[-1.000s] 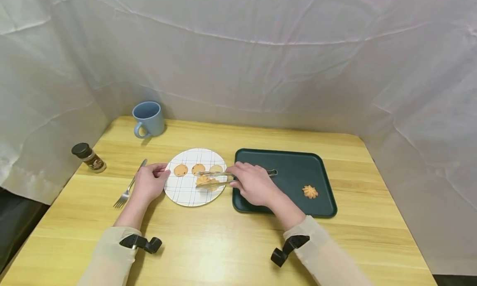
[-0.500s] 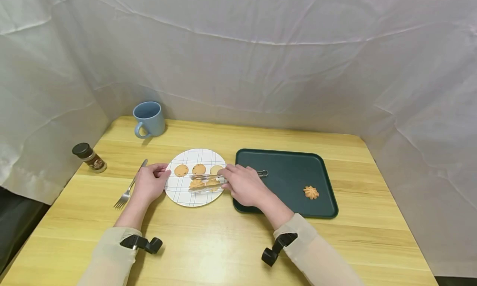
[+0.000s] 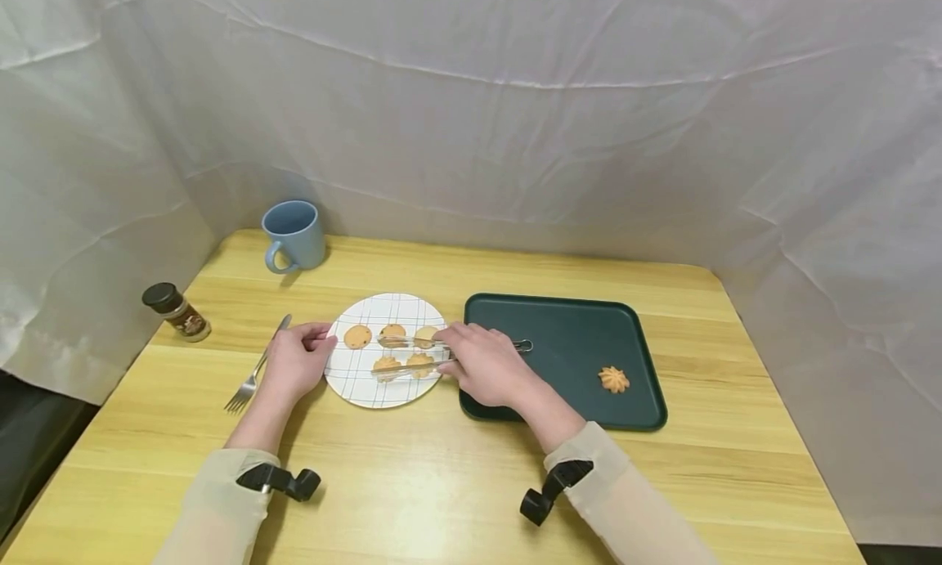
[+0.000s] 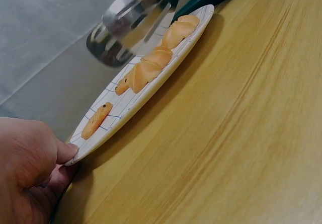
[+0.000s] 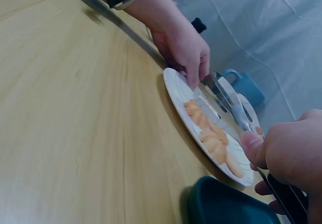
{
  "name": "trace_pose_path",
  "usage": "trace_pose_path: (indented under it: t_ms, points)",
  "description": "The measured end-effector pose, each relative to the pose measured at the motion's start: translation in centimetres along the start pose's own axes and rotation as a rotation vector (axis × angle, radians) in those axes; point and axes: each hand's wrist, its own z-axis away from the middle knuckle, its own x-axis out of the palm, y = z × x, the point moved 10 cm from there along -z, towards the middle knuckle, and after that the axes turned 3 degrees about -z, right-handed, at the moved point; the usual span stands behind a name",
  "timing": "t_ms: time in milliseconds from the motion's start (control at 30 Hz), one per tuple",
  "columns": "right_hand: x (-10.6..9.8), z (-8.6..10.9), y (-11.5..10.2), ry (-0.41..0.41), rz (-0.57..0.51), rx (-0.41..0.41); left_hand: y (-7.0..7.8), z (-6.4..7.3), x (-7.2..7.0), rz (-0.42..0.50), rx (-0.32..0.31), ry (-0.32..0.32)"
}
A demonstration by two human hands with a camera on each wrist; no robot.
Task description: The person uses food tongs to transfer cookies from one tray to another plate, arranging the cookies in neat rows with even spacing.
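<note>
My left hand (image 3: 294,362) pinches the left rim of a white checked plate (image 3: 364,392), thumb on top. My right hand (image 3: 487,365) holds metal tongs (image 4: 121,17) over the plate's right side. The tongs' arms stand apart. Their lower arm passes over a flower-shaped cookie (image 3: 386,362) and partly over a second flower-shaped cookie (image 3: 422,359). Behind these lie a round cookie with dark bits (image 3: 357,337), another like it (image 3: 392,331) and a plain pale one (image 3: 425,334), the last two partly covered by the tongs.
A dark green tray (image 3: 567,328) lies to the plate's right, bearing one flower-shaped cookie (image 3: 614,379). Left of the plate are a fork (image 3: 253,381) under my left wrist and a seasoning jar (image 3: 177,311). A blue mug (image 3: 296,236) stands at the back left.
My right hand has moved left with the tongs. The flower-shaped cookie between their arms has shifted left and now lies on the plate, and the arms have spread wider. The left hand stays put.
</note>
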Motion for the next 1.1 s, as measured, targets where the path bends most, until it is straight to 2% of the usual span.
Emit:
trace_pose_path:
  t_ms: [467,1100]
  points:
    - [-2.5,3.6,2.7,0.061,-0.028,0.026,-0.8,0.0,0.0,0.0,-0.036,-0.018]
    - [-5.8,10.3,7.5,0.169,-0.003,0.088,-0.1,0.0,0.1,-0.011,-0.015,-0.017]
